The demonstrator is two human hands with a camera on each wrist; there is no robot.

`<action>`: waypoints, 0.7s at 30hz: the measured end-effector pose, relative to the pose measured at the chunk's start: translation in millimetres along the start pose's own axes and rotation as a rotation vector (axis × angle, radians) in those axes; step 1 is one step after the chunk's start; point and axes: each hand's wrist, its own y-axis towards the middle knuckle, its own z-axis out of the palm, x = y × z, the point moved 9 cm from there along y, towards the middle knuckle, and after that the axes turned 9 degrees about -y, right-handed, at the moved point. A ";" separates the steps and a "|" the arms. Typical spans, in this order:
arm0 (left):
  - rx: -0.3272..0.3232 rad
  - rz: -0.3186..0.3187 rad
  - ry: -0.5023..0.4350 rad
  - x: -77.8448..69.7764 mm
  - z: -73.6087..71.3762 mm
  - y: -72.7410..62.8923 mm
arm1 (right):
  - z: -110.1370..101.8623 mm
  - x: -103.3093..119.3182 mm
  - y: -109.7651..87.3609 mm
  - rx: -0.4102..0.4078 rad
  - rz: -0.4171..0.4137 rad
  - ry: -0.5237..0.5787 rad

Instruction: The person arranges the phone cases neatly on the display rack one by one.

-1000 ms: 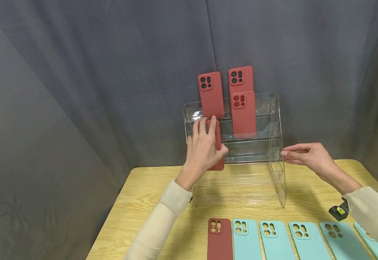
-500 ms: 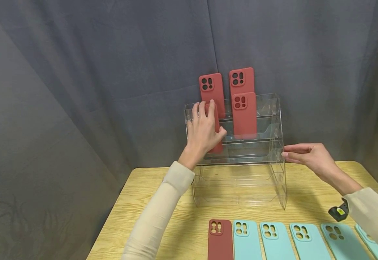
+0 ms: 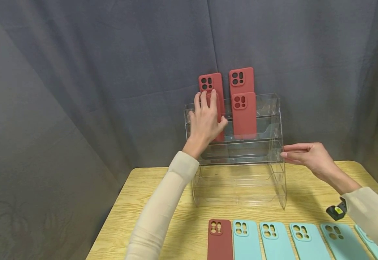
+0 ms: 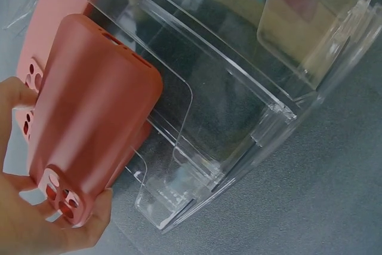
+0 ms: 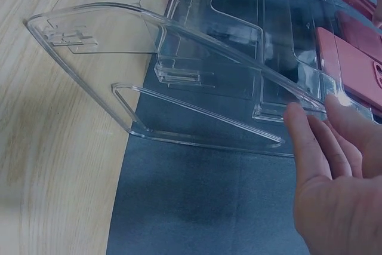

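My left hand point(image 3: 205, 121) grips a red phone case point(image 4: 95, 100) by its edges, fingers near the camera-hole end and thumb on the other side. This case is tilted in front of the tiered clear acrylic display stand point(image 3: 250, 161), overlapping the red case point(image 3: 217, 79) in the top tier at left. Much of it is hidden by the hand in the head view. To the right, one red case point(image 3: 248, 78) stands in the top tier and another red case point(image 3: 245, 119) one tier lower. My right hand point(image 3: 316, 159) pinches the stand's right side edge between thumb and fingers.
Along the wooden table's point(image 3: 150, 202) front lie a dark red case point(image 3: 219, 242) and a row of several turquoise cases point(image 3: 247, 242), camera holes facing up. Behind the stand hangs a grey curtain point(image 3: 143, 72). The lower tiers hold no cases.
My left hand has raised the red case from the stand's lower left up to just in front of the top-left case. My right hand has stayed at the stand's side.
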 end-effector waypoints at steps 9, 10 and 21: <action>-0.028 0.001 0.006 0.6 4.1 8.7 | 2.5 1.3 0.4 -0.009 0.003 0.039; -0.035 0.001 0.009 0.8 5.2 9.2 | 2.5 1.5 0.6 -0.010 0.005 0.037; -0.037 -0.009 0.069 1.7 22.0 9.2 | 3.7 -1.0 2.6 -0.010 0.015 -0.012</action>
